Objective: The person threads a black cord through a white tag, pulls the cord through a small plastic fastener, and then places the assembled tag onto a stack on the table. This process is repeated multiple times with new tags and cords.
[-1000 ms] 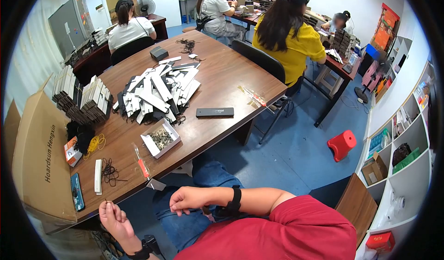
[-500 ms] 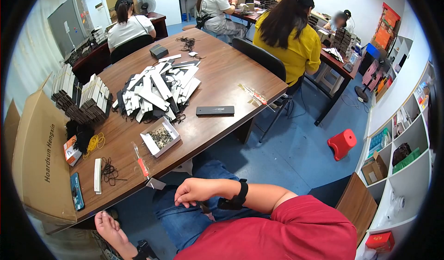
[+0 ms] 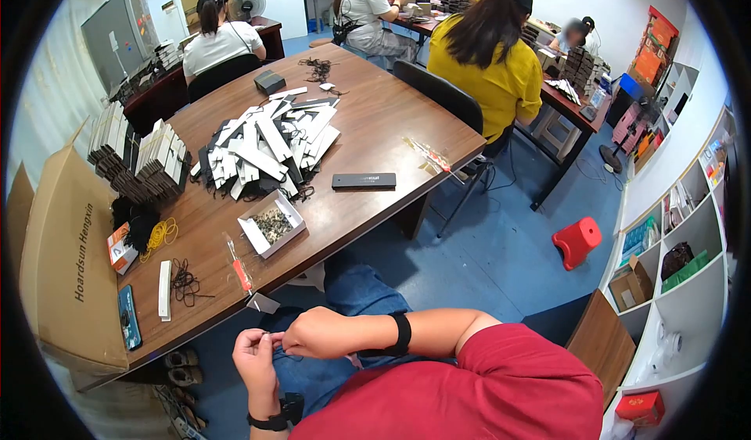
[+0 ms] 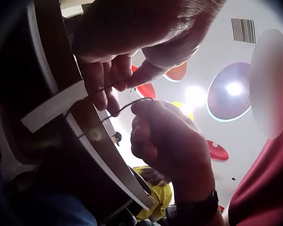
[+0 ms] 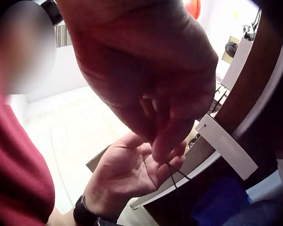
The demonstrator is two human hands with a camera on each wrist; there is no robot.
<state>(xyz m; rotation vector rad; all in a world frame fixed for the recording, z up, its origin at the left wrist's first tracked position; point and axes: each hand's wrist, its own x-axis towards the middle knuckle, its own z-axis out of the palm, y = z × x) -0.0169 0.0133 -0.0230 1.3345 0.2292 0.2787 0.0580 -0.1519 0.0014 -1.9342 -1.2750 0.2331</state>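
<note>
In front of my lap, my left hand (image 3: 256,358) and right hand (image 3: 321,334) meet fingertip to fingertip. A thin dark cord (image 4: 127,107) runs between them. Its upper strand is pinched by my left thumb and fingers; the curled right fingers (image 4: 144,110) pinch the lower strand. Cord strands (image 5: 173,176) also show below the fingertips in the right wrist view. Close by, a white tag (image 5: 228,146) with a hole near one end projects at the table edge. A red-handled tool (image 3: 241,274) lies taped to the table just above that tag.
On the wooden table (image 3: 368,143) are a heap of white and black tags (image 3: 266,147), a box of small parts (image 3: 271,225), a black case (image 3: 364,182), loose black cords (image 3: 186,282) and a phone (image 3: 128,319). A large carton (image 3: 66,260) stands left. Several people sit beyond.
My left hand has swung right from beside the table's left corner to meet the right hand. The right hand has shifted slightly; the things on the table stay put.
</note>
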